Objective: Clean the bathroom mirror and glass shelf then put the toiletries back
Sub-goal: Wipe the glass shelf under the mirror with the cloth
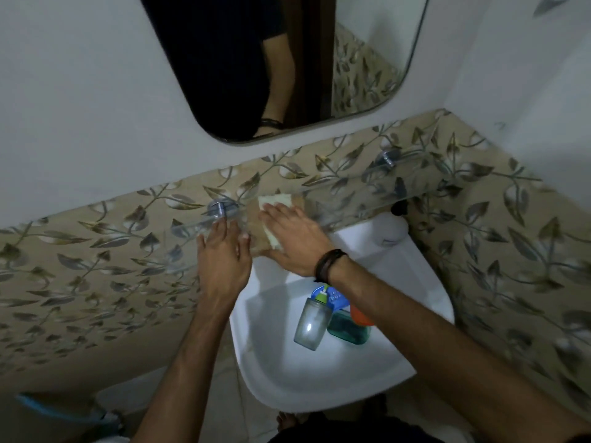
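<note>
The mirror point(281, 59) hangs on the white wall above leaf-patterned tiles. Below it the clear glass shelf point(351, 193) runs across on two metal brackets, over the white sink point(425, 282). In the basin lie the toiletries: a frosted bottle point(311, 327), a teal bottle point(347, 329), and an orange item, half hidden. The right hand point(297, 233) presses a pale cloth point(275, 201) flat on the shelf, fingers straight. The left hand point(222, 251) rests open-fingered on the shelf's front edge.

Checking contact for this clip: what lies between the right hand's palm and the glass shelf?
In the head view, a pale cloth lies between them: the right hand presses it flat onto the glass shelf. The left hand rests directly on the glass.
</note>
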